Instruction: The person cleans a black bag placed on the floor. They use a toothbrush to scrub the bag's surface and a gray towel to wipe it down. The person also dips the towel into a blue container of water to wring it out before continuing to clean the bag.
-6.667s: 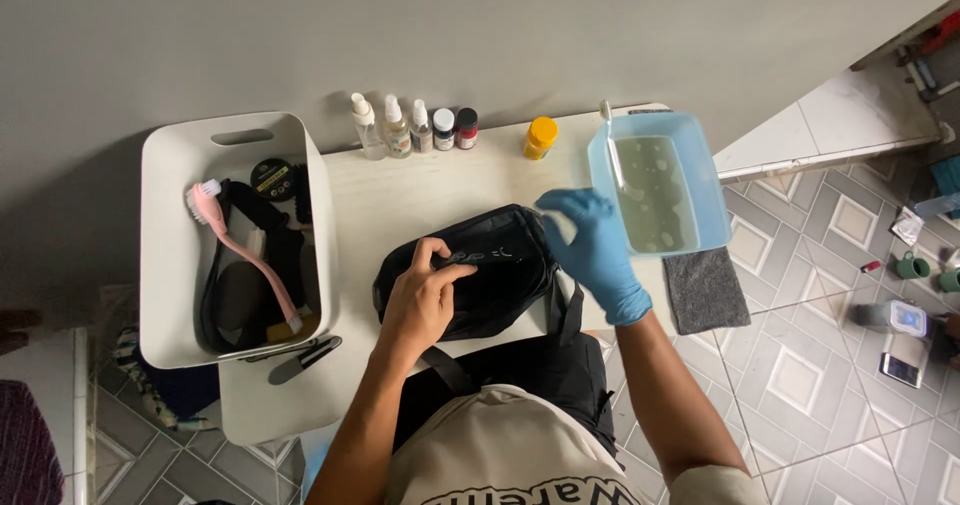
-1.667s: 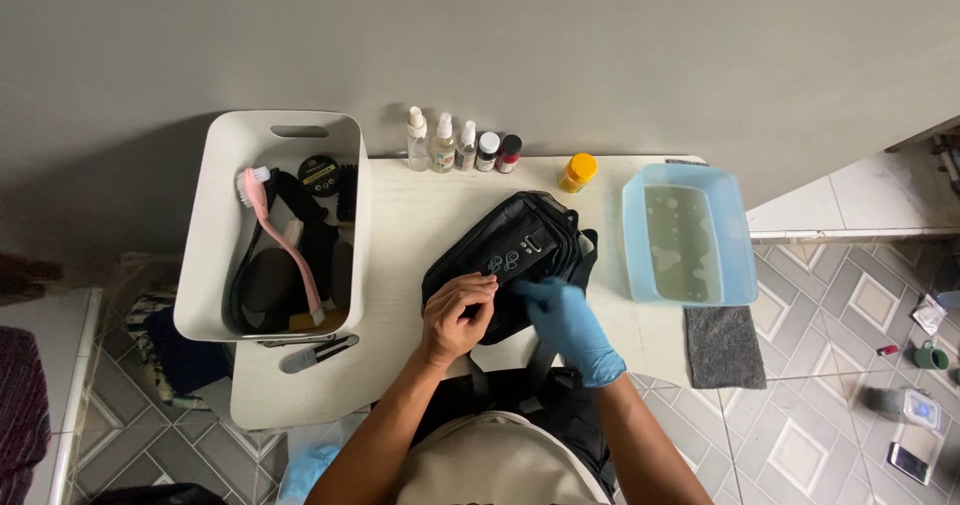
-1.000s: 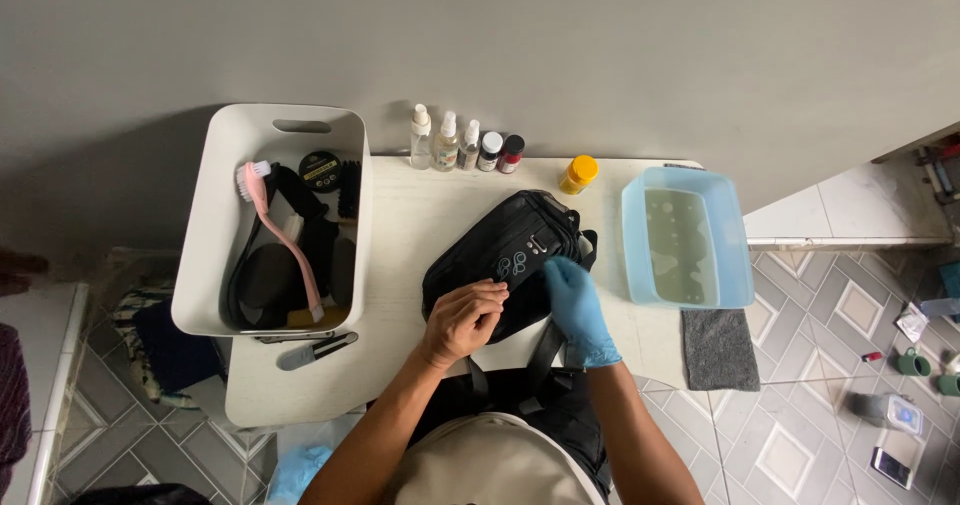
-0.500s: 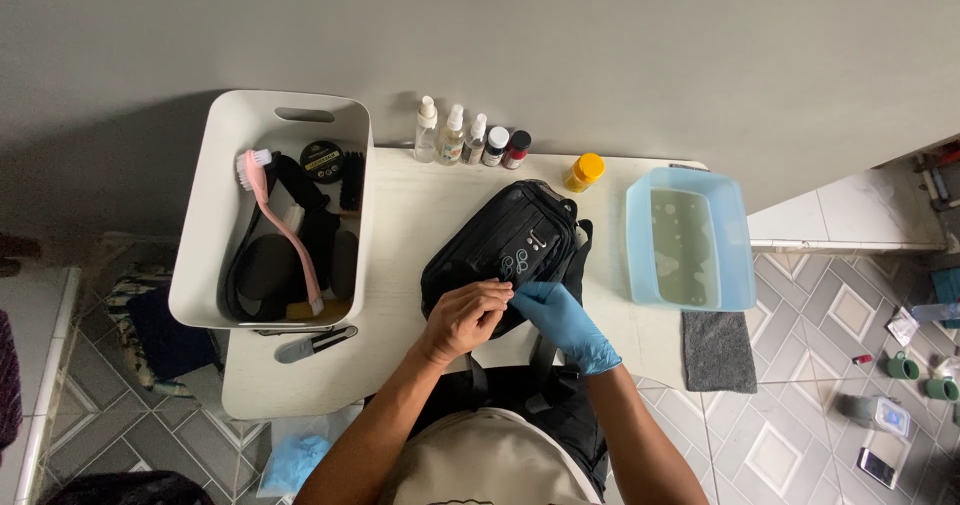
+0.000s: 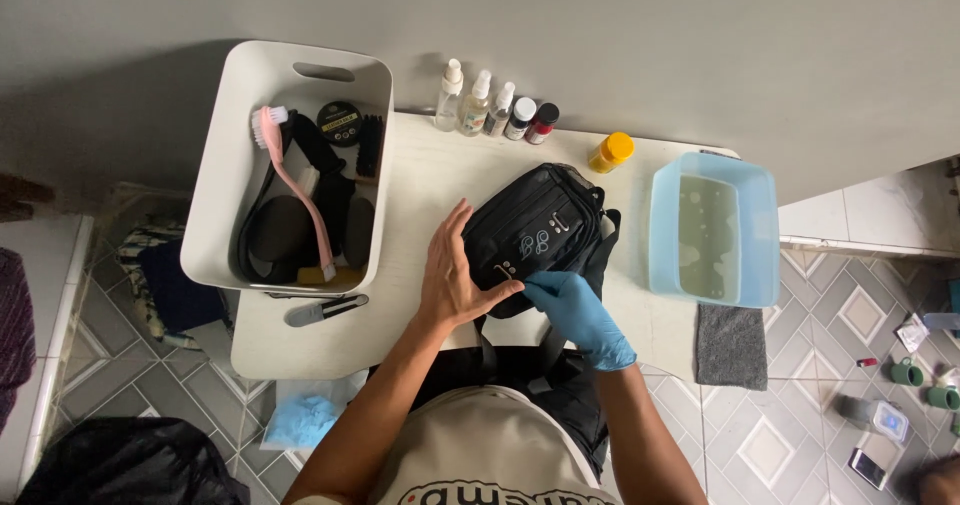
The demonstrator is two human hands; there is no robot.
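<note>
White bin [image 5: 225, 205] left, water tub [image 5: 765, 235] right, bottles [image 5: 492, 105] behind

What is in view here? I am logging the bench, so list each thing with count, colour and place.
table: 1, white, centre
bag: 1, black, table middle
storage bin: 1, white, table's left end, holds brushes
pink brush: 1, inside bin
bottles: 5, mixed, by the wall
yellow-capped jar: 1, beside bottles
water tub: 1, pale blue, table's right end
cloth: 1, grey, below tub
left hand: bare, on bag
right hand: blue glove, at bag's near edge
</note>
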